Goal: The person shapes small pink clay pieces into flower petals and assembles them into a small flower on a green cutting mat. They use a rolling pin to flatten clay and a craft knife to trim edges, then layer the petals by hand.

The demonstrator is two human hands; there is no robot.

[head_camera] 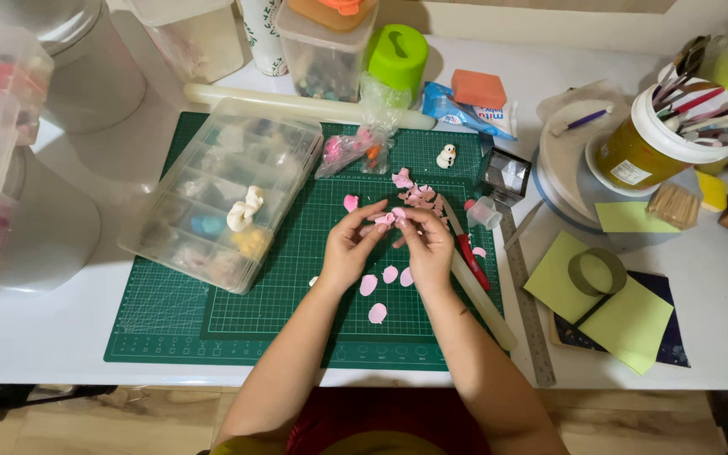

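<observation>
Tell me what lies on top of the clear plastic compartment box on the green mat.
On the clear plastic compartment box rests a small white clay figure. Blurred coloured items show inside; what lies beneath the box is covered.

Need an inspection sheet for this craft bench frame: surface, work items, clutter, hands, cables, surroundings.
Surface: white table with a green cutting mat laid on it.
Work items: small pink clay piece pinched between both hands; loose pink petals on the mat below them; pile of pink scraps just beyond.
Clutter: clear compartment box, red-handled knife, metal ruler, tub of tools, yellow-green paper sheets, small white figure.
Hands: left hand and right hand meet over the mat centre, fingertips on the pink piece.
Cables: nothing seen.
Surroundings: wooden floor below the table edge; storage containers along the back.
</observation>
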